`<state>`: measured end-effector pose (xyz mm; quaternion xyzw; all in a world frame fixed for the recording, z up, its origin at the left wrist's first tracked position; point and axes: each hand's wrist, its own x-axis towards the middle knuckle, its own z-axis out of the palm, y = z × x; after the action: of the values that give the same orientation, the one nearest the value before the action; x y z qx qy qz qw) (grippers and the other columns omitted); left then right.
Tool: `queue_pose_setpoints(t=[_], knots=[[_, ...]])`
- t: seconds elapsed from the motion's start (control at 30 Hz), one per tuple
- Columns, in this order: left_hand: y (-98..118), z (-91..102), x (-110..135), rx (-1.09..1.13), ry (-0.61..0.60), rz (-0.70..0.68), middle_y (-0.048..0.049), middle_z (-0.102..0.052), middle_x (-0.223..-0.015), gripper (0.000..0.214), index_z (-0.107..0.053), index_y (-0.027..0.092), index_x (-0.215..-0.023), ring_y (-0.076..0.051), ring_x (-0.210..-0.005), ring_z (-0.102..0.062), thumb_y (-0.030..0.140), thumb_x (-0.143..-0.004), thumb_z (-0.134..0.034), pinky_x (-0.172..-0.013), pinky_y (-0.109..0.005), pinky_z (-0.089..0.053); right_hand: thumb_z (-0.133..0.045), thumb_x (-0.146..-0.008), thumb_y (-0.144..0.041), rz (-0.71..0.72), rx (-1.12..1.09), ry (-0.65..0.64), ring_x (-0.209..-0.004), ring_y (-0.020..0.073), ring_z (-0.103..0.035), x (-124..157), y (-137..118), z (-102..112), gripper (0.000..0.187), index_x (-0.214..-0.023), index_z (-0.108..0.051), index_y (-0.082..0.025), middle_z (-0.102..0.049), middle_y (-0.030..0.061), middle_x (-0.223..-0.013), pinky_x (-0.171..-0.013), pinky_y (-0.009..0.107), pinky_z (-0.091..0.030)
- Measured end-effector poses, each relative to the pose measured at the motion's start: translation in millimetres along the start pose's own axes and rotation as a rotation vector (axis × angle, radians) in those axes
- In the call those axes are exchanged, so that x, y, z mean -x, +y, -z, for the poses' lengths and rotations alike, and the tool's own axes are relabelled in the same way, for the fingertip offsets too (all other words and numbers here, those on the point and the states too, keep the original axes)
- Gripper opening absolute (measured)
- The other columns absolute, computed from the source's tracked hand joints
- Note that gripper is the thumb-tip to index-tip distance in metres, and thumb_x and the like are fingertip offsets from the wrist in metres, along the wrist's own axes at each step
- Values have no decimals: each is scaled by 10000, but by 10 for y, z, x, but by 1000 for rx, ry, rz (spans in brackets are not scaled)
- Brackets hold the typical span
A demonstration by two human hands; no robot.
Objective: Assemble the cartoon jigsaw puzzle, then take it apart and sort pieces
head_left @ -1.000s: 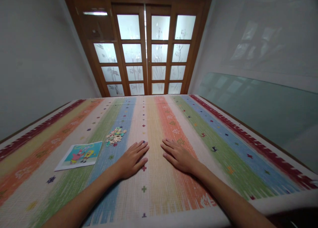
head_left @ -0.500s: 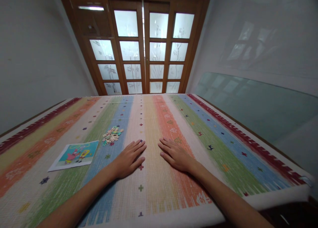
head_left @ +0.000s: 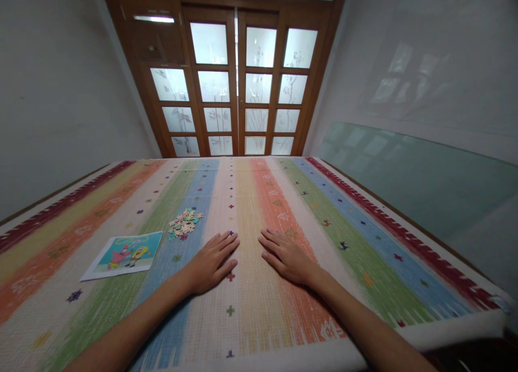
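My left hand (head_left: 214, 261) lies palm down on the striped tablecloth (head_left: 259, 312), fingers stretched out and holding nothing. Opposite it, my right hand (head_left: 287, 257) rests flat on the cloth the same way, with a gap between the two. A small heap of jigsaw puzzle pieces (head_left: 185, 223) sits just beyond and left of my left hand, apart from it. Farther left lies a printed picture (head_left: 125, 255) of a pink starfish and a yellow sponge cartoon figure on a blue-green ground.
Wooden doors with frosted panes (head_left: 214, 86) stand beyond the table's far edge. A pale glass panel (head_left: 396, 172) leans along the wall on the right. The left wall (head_left: 48, 91) runs close beside the table.
Both hands stay flat in the same places on the cloth. The view has tilted slightly, so the scene sits a little lower in the picture.
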<state>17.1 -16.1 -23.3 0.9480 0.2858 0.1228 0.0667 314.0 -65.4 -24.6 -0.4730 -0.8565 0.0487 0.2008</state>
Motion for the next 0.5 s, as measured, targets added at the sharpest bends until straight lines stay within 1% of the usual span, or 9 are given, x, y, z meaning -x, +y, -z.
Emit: queue_pose_setpoints(t=[0.3, 0.5], knots=[[13, 11, -1, 7, -9, 17, -84, -359, -1659, 562, -337, 257, -1624, -282, -1558, -297, 469, -1106, -379, -1275, -525, -278, -459, -1062, -344, 0, 11, 4, -1470, 300, -472, 3, 10, -13, 461, -1473, -589, -178, -534, 154, -1548, -1216, 547, -395], [17, 18, -1, 21, -6, 17, -103, -363, -1653, 561, -344, 248, -1621, -292, -1554, -303, 452, -1102, -405, -1263, -538, -299, -467, -1058, -327, -3, 36, -7, -1464, 315, -478, -8, -27, 19, 455, -1449, -602, -136, -536, 170, -1544, -1217, 545, -396]])
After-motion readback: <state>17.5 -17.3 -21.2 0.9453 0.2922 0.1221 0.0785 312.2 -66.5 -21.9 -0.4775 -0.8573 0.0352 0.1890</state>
